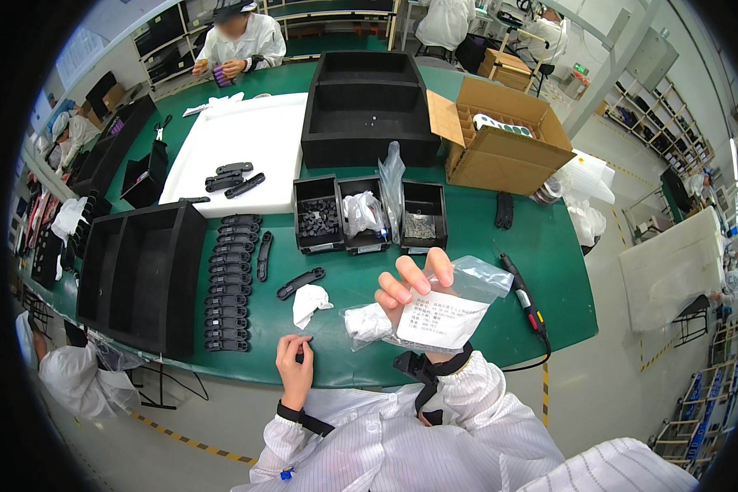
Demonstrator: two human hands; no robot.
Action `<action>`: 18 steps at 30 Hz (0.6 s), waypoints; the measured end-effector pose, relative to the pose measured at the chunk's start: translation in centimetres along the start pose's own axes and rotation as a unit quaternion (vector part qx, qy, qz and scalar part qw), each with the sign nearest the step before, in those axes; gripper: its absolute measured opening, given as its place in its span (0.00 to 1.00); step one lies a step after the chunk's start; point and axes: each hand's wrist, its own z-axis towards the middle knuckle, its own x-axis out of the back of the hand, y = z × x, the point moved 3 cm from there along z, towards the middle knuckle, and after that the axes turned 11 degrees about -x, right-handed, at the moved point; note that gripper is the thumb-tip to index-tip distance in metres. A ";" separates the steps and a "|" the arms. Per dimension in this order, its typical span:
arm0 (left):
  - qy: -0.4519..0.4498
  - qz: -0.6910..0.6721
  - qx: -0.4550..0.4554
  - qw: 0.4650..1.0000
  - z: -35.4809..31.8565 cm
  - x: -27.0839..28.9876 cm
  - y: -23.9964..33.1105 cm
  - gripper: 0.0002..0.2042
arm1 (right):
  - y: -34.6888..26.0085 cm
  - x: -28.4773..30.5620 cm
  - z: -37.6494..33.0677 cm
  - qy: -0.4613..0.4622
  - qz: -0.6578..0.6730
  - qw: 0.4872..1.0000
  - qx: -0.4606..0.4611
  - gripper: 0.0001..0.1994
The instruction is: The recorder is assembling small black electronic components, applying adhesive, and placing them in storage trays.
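Right hand (410, 279): gripping the labelled bag (443, 316), fingers and thumb closing on its left side. The bag is hanging above the near part of the green tabletop (467, 217), its white label facing the wearer. In this view it is overlapping a packet (367, 322); contact cannot be told.

Left hand (295, 367): fingers curling loosely at the near edge, just below a white cloth (310, 303). Whether they are pinching anything small cannot be told.

Surroundings: one black part (301, 283) is lying behind the cloth; a column of parts (228, 289) is running down the left, a loose part (264, 256) sitting beside it. Beyond, three bins are standing in a row: the left bin (320, 246) holding black pieces, the middle bin (367, 248) a clear bag, the right bin (422, 246) metal pieces. A corded tool (523, 295) is lying to the right; an open carton (508, 164) is standing behind. Across the tabletop, a co-worker (242, 41) is holding a purple object (220, 77).
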 end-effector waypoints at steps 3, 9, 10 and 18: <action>0.000 0.001 0.002 1.000 -0.1 0.0 -0.1 0.08 | 0.0 0.1 0.0 0.001 0.005 1.000 -0.001 0.10; -0.002 0.000 0.003 1.000 -0.1 0.0 -0.1 0.08 | 0.1 -0.6 0.3 0.053 0.007 0.999 0.003 0.08; -0.005 0.000 0.004 1.000 -0.1 0.0 -0.1 0.08 | 0.1 -0.7 0.3 0.056 0.009 0.998 0.003 0.08; -0.001 -0.002 0.004 1.000 -0.1 0.0 -0.1 0.08 | 0.1 -0.6 0.3 0.054 0.013 0.998 0.003 0.08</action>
